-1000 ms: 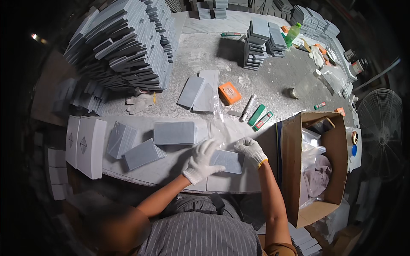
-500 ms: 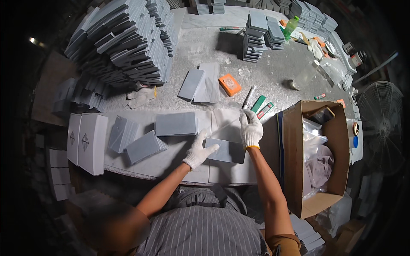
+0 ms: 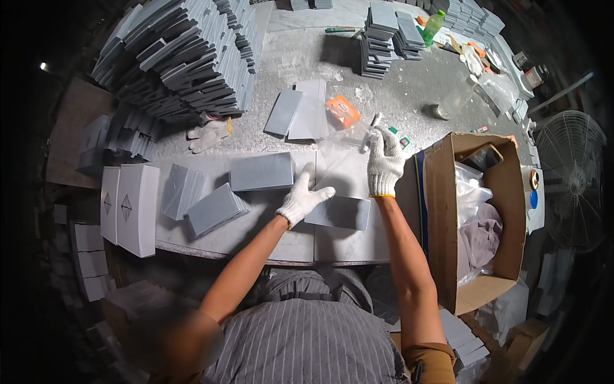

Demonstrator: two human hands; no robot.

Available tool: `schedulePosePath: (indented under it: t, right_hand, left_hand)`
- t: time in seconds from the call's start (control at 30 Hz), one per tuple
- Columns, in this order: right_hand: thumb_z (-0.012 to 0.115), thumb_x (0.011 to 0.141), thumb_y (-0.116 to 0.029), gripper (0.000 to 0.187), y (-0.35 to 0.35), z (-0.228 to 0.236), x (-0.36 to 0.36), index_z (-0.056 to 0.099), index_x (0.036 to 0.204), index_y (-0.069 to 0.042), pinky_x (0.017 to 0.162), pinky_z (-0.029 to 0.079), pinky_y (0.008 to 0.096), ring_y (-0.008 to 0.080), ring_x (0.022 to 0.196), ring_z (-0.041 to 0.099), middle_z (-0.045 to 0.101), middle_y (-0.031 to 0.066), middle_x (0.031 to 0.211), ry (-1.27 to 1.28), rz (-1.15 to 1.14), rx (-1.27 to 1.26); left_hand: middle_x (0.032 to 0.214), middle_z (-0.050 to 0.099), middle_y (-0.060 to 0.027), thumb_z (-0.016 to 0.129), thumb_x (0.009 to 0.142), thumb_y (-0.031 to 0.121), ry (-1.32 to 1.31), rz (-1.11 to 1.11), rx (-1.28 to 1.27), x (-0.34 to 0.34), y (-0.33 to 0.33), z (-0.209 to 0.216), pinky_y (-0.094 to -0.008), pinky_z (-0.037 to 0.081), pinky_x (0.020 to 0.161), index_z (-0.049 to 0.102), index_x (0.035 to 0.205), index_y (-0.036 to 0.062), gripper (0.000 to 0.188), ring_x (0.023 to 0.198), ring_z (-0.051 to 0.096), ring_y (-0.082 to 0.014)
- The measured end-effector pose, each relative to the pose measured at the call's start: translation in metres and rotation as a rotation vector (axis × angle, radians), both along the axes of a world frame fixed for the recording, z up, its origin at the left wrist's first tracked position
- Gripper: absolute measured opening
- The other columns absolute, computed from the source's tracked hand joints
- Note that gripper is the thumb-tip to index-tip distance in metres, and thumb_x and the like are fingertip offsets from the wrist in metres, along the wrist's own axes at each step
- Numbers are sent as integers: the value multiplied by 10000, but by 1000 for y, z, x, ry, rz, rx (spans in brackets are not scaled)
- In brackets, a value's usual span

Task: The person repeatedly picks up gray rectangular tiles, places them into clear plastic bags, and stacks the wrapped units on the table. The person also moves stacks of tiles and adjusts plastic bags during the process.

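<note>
The left hand [image 3: 302, 200] wears a white glove and rests flat on the edge of a small grey box [image 3: 339, 213] that lies on the grey table [image 3: 409, 96], right in front of the person. Its fingers are spread out wide and it does not grip anything. The right hand [image 3: 385, 160], also in a white glove, reaches farther up the table to a clear plastic bag [image 3: 342, 163] that lies flat just past the box. I cannot tell for sure how those fingers sit, but they look bent down onto the top edge of the bag, near a white pen [image 3: 369, 123] and a small green thing [image 3: 403, 142]. To do this well, I think the left hand should press the box down so it does not slide, and the right hand should pinch only one thin bag and not two. The bag is hard to see and slippery, so a slow pull is best. Another grey box [image 3: 262, 171] sits to the left, two more [image 3: 199, 200] lean beside it, and an open cardboard box [image 3: 476, 217] stands on the right
</note>
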State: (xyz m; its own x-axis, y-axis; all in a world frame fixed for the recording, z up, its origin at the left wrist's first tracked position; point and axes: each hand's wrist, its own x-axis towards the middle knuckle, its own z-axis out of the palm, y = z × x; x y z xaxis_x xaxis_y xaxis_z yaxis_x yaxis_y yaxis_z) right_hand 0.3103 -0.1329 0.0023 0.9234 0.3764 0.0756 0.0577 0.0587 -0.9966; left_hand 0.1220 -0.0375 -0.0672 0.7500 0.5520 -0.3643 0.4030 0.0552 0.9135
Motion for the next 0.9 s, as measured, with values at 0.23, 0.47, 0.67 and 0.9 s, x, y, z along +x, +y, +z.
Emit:
schedulePosePath:
  t: [0.23, 0.47, 0.67, 0.9]
  right_hand:
    - [591, 1007, -137, 198, -30, 20, -14, 662, 1104, 20, 781, 518, 251, 106, 790, 626, 680, 52, 857, -19, 80, 67]
    - [573, 977, -107, 140, -120, 36, -63, 680, 935, -27, 735, 515, 297, 176, 779, 647, 686, 74, 838, -59, 330, -146]
    - [707, 814, -134, 36, -159, 17, -103, 698, 842, -112, 775, 537, 386, 292, 859, 682, 692, 95, 856, -599, 455, -309]
    - [738, 801, -146, 101, -166, 3, -118, 682, 882, -122, 817, 532, 417, 301, 872, 671, 673, 85, 879, -639, 410, -313]
  left_hand:
    - [1255, 625, -118, 812, 830, 253, 60, -89, -93, 44, 24, 36, -334, 482, 936, 365, 1494, 24, 832, 1098, 588, -193]
    - [1087, 698, -80, 703, 859, 78, -26, -239, -98, -2, 22, 77, -312, 499, 931, 688, 1008, 9, 165, 1022, 633, -152]
    - [1005, 685, -110, 732, 746, 30, -224, -618, 473, -52, 7, 105, -371, 492, 914, 666, 809, 15, 93, 1007, 638, -266]
    - [981, 680, -66, 728, 746, 131, -245, -647, 790, -71, 0, 86, -410, 489, 896, 649, 796, 64, 115, 979, 628, -253]
